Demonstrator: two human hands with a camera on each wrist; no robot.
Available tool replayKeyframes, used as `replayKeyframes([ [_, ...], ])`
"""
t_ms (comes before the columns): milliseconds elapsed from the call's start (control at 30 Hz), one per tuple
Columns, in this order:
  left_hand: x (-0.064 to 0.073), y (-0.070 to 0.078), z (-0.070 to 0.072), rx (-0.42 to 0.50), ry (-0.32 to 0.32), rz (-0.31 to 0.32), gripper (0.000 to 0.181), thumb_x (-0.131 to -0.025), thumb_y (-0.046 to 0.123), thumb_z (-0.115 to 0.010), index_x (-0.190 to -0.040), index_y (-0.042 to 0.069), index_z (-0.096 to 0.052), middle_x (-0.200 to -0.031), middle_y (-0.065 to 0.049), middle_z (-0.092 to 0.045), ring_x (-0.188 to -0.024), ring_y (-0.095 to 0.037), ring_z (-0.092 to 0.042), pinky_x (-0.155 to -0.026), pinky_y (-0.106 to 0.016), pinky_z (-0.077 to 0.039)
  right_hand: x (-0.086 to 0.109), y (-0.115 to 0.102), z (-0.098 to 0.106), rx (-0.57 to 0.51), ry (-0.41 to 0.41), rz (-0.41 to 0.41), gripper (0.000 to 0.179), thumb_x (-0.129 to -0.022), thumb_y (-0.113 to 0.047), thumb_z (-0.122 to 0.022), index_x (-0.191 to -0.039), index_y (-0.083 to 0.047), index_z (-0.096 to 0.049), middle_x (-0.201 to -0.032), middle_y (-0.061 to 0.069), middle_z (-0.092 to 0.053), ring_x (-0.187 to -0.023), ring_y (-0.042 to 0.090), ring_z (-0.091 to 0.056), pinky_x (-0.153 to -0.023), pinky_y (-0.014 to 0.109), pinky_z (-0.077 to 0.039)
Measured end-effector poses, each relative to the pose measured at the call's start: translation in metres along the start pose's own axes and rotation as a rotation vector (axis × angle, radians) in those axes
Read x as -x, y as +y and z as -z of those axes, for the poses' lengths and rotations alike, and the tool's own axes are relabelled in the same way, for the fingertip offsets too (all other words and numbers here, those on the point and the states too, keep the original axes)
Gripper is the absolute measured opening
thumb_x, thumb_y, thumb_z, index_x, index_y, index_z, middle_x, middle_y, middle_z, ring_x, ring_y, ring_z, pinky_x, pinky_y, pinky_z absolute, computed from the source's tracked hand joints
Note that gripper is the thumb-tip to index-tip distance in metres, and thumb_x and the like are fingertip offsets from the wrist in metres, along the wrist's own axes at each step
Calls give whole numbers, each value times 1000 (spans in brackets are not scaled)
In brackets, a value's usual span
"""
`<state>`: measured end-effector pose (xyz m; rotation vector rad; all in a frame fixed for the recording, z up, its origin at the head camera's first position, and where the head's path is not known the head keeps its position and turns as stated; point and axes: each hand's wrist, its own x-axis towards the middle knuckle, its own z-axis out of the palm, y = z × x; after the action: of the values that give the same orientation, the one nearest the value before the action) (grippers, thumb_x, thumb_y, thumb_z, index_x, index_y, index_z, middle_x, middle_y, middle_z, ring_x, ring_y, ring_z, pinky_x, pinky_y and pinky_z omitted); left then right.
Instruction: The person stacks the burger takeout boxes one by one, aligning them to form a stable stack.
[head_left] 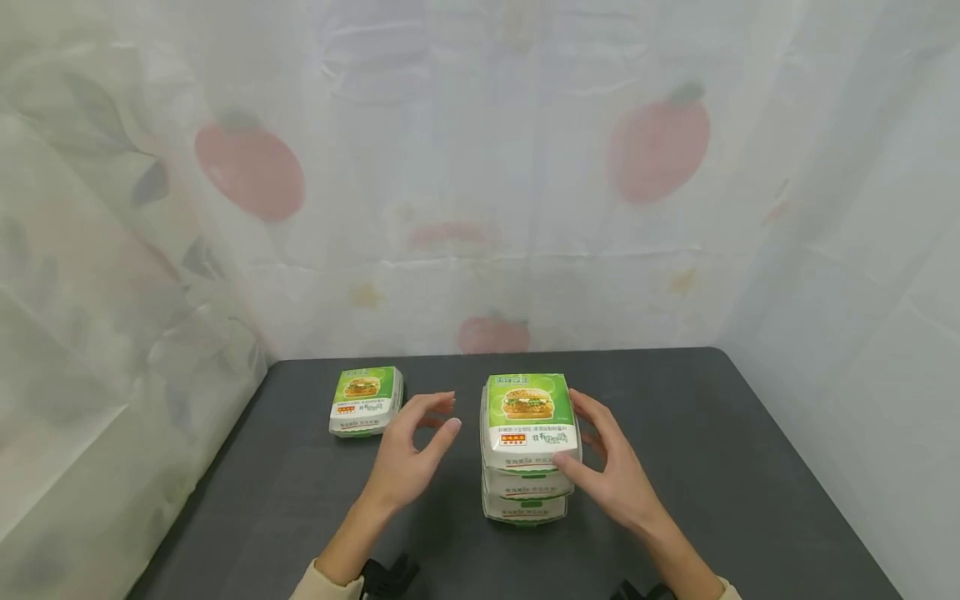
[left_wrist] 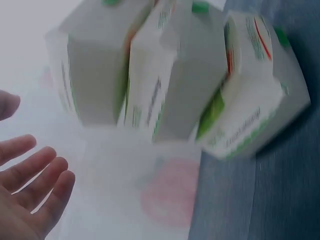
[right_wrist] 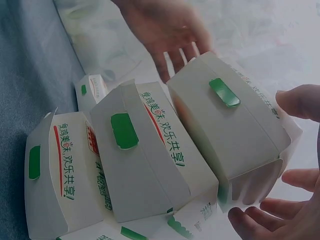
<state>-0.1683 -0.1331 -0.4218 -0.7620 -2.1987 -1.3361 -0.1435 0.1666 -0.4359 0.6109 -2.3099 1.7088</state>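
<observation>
Three white-and-green paper burger boxes are stacked on the dark table, the top box [head_left: 528,421] over the middle box [head_left: 525,485] and bottom box [head_left: 522,510]. The stack stands slightly uneven. My right hand [head_left: 618,479] is at the top box's right side, thumb by its front corner and fingers spread along the side; light contact is hard to judge. To the left of the stack, apart from it, my left hand [head_left: 405,458] hovers with loosely bent fingers and holds nothing. In the left wrist view, its fingers [left_wrist: 37,175] show beside the boxes.
Another burger box [head_left: 367,402] lies alone at the table's far left, beyond my left hand. The dark table [head_left: 712,467] reaches back to a pale curtain [head_left: 465,167] printed with red fruit. Curtains also hang along both sides.
</observation>
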Motion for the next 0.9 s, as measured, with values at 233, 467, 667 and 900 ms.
replayKeyframes([
  [233, 4, -19, 26, -162, 77, 18, 32, -93, 6, -75, -124, 12, -69, -116, 1, -68, -94, -21, -67, -77, -35, -56, 1, -2, -2, 7, 3, 1, 77, -94, -14, -75, -159, -12, -34, -157, 6, -36, -142, 28, -38, -107, 44, -44],
  [467, 3, -44, 52, -343, 134, 23, 29, -88, 5, -79, -116, 4, -71, -112, -9, -69, -99, -28, -66, -80, -45, -55, 0, -2, -4, 9, 0, 14, 77, -93, -14, -76, -158, -11, -34, -157, 6, -36, -141, 27, -39, -108, 48, -43],
  [667, 0, -68, 72, -425, 153, 111, 32, -89, 9, -79, -118, -1, -69, -113, -17, -67, -102, -38, -64, -84, -53, -52, 0, -3, -5, 13, -2, 15, 77, -93, -14, -76, -158, -17, -35, -156, 5, -36, -140, 25, -40, -108, 51, -42],
  [900, 4, -99, 92, -496, 116, 260, 45, -93, 22, -77, -127, -5, -64, -129, -24, -58, -117, -45, -54, -93, -62, -43, 0, -3, -6, 16, 1, 13, 77, -94, -15, -76, -158, -19, -35, -156, 5, -37, -138, 25, -41, -108, 48, -43],
])
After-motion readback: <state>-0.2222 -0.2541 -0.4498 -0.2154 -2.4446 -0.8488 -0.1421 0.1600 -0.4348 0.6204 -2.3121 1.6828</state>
